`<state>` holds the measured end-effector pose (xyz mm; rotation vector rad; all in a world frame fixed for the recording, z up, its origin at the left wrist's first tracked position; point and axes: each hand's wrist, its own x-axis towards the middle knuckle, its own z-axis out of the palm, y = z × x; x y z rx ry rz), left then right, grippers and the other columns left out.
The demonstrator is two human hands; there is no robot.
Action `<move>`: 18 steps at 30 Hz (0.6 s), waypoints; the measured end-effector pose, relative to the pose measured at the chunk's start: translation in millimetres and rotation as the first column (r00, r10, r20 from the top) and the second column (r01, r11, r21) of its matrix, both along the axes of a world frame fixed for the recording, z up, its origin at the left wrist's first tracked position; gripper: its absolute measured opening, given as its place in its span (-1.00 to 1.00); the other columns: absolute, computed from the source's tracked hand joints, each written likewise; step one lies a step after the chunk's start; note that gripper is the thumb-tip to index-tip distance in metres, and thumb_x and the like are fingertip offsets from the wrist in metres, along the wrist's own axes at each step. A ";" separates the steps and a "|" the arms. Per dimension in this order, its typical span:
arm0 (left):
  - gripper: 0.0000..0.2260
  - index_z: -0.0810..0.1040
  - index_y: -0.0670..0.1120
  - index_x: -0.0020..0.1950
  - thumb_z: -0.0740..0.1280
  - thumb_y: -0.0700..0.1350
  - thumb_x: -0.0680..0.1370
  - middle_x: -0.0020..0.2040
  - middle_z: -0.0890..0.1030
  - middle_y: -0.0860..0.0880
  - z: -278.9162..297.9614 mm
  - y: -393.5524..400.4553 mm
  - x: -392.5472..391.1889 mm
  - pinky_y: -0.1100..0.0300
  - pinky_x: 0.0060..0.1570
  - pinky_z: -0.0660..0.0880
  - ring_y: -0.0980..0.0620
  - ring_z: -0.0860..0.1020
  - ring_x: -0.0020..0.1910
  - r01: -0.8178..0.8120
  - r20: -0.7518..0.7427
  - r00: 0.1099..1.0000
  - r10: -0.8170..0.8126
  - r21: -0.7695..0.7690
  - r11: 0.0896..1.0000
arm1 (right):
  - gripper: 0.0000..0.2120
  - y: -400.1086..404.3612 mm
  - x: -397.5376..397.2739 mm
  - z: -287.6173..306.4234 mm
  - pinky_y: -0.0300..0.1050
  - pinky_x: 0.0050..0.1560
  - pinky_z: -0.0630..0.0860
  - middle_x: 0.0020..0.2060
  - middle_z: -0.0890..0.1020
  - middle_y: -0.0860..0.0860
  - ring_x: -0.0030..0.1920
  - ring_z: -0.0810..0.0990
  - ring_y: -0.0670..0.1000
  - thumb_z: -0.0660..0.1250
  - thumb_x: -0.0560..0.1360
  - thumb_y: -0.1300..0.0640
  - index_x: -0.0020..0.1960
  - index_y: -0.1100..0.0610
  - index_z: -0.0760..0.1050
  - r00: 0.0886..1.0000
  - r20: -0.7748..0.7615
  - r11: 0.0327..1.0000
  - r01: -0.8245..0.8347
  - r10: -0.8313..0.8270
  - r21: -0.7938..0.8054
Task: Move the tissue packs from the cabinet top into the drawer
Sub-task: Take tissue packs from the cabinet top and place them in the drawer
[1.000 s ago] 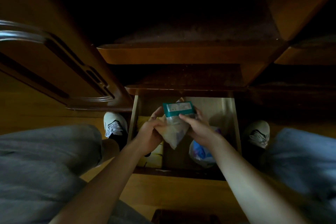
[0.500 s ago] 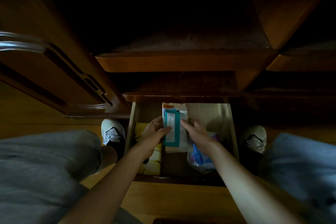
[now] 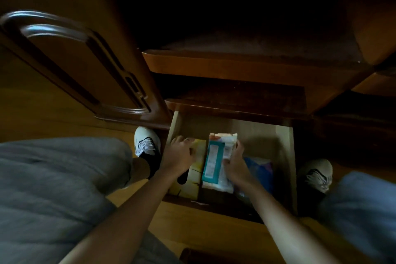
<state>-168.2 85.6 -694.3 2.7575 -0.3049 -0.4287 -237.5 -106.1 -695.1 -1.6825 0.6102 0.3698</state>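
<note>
Head view, looking down past both forearms into the open drawer [image 3: 287,156] of a dark wooden cabinet [image 3: 235,64]. The tissue pack [image 3: 216,161], a pale soft wrapper bearing a teal label, lay inside the drawer near its middle, its long axis running from the drawer's front edge toward its back wall, roughly in line with the forearms. It sat between a row of yellow packs [image 3: 196,169] on its left, touching or very nearly so, and a blue-and-white bag [image 3: 259,169] on its right. The right hand [image 3: 234,167] was the nearer of the two: it lay against the pack's right long edge with fingers curled onto the wrapper, grasping it, wrist low and forearm reaching in over the drawer front. The left hand [image 3: 179,152] was apart from the pack, resting on the far end of the yellow packs near the drawer's left wall, fingers loosely bent and gripping nothing that could be made out; dim light left its fingertips unclear. Both arms were extended forward and down, elbows out of frame, with a white shoe [image 3: 146,140] beside the drawer's left side. As a judgement, the pack appeared essentially seated in the drawer, so the coming move would turn on the right hand letting go along that right edge and lifting clear without dragging the soft wrapper askew or disturbing the bag beside it.
</note>
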 end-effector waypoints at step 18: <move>-0.64 0.45 -0.04 0.37 0.24 -0.08 0.57 0.34 0.38 -0.14 -16.3 4.3 -8.7 -0.07 0.15 0.47 -0.18 0.36 0.30 0.176 -0.025 0.984 -0.175 0.249 0.953 | -0.03 18.6 -0.4 -51.4 0.09 0.27 0.47 0.51 0.26 0.22 0.43 0.40 0.24 0.49 0.51 0.07 0.64 0.15 -0.13 0.835 -0.452 0.776 -0.500 0.314 -0.386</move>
